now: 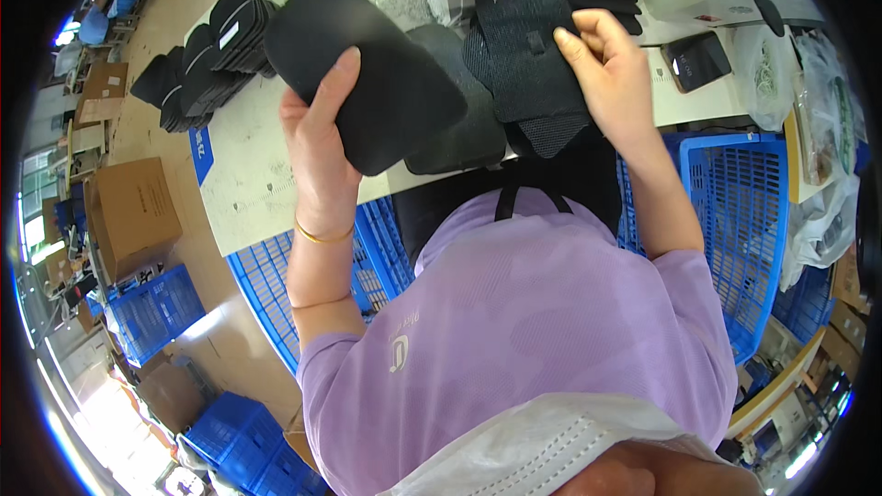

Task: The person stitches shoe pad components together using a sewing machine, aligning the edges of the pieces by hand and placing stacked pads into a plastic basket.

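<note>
A smooth black oval pad (pixel 363 73) is held up over the white worktable (pixel 248 165) by the left hand (pixel 317 142); the thumb is laid along its near face and the remaining fingers are wrapped behind its lower edge, so the hand is closed on the piece. A thin gold bangle (pixel 322 236) is seen at the left wrist. The right hand (pixel 611 69) is curled, with thumb and forefinger pinched on the upper right edge of a black mesh fabric piece (pixel 528 55), which is spread flat on the table just beside the raised pad. A dark grey piece (pixel 464 129) lies between the two, partly covered by both. Stacks of black pads (pixel 207 60) are set at the far left of the table. A dark phone (pixel 695 60) rests to the right of the right hand. Blue plastic crates (pixel 735 220) stand under the table edge on both sides of the lilac-shirted torso.
</note>
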Demonstrator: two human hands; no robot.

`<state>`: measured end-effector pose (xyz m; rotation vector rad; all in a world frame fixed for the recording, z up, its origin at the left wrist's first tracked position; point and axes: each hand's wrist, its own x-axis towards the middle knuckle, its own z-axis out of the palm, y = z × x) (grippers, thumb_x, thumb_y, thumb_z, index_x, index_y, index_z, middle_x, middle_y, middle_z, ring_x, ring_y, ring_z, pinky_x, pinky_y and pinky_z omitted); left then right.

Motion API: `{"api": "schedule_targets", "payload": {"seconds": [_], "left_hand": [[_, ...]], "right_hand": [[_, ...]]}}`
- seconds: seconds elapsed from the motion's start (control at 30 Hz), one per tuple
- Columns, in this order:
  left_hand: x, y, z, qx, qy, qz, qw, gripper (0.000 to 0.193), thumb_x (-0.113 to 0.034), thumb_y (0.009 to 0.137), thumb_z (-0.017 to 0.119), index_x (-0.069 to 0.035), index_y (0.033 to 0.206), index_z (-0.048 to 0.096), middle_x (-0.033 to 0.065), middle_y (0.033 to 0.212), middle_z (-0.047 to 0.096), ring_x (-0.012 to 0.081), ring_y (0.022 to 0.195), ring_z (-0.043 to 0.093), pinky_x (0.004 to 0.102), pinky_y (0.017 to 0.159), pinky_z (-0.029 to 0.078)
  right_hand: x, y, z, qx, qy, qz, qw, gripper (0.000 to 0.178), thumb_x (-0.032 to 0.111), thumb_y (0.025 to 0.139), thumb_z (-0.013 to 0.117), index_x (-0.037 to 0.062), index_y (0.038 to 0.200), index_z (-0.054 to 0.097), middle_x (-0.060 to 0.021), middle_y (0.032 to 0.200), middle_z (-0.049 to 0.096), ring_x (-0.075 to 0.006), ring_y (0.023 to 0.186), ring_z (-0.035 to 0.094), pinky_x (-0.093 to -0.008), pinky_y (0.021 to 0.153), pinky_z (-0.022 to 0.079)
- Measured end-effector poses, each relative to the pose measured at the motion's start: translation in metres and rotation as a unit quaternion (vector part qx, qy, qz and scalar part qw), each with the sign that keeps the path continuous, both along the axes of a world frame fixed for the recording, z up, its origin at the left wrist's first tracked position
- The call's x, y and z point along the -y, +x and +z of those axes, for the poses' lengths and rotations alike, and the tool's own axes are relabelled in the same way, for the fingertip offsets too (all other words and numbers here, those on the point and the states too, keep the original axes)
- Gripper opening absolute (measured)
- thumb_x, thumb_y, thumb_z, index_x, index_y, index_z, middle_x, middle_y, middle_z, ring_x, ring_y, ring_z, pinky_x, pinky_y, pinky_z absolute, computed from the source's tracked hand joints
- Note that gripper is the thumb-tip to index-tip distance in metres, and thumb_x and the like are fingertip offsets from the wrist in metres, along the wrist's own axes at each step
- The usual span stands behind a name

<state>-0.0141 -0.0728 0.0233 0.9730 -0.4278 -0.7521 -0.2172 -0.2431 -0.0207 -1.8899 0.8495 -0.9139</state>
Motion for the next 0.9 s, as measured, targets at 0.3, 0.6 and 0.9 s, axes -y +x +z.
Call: {"api": "schedule_targets", "payload": {"seconds": [0.3, 0.6, 0.9], "left_hand": [[0.011, -0.024, 0.021, -0.108, 0.005, -0.071, 0.992, 0.022, -0.001, 0.089, 0.066, -0.001, 0.110, 0.067, 0.0100, 0.103, 0.071, 0.0186, 0.092, 0.070, 0.0315, 0.083, 0.057], [0.027, -0.021, 0.009, -0.009, -0.016, -0.002, 1.000, 0.018, 0.002, 0.087, 0.070, -0.001, 0.104, 0.069, 0.0090, 0.102, 0.071, 0.0160, 0.091, 0.068, 0.0284, 0.083, 0.056], [0.029, -0.020, -0.006, 0.020, -0.011, 0.023, 0.999, 0.024, 0.004, 0.089, 0.065, -0.004, 0.111, 0.064, 0.0098, 0.109, 0.068, 0.0203, 0.098, 0.067, 0.0335, 0.088, 0.057]], "right_hand": [[-0.026, 0.012, 0.047, 0.155, 0.030, 0.102, 0.982, 0.035, 0.000, 0.092, 0.064, 0.0052, 0.124, 0.052, -0.0004, 0.088, 0.062, -0.0030, 0.072, 0.054, -0.0176, 0.065, 0.043], [-0.051, 0.020, 0.046, 0.214, 0.244, 0.193, 0.926, 0.025, 0.005, 0.095, 0.060, 0.0016, 0.117, 0.048, -0.0063, 0.088, 0.064, -0.0073, 0.071, 0.064, -0.0198, 0.058, 0.049], [-0.048, 0.026, 0.034, 0.172, 0.216, 0.134, 0.952, 0.019, 0.006, 0.090, 0.067, -0.0015, 0.102, 0.053, -0.0073, 0.081, 0.065, -0.0077, 0.062, 0.064, -0.0203, 0.052, 0.049]]}}
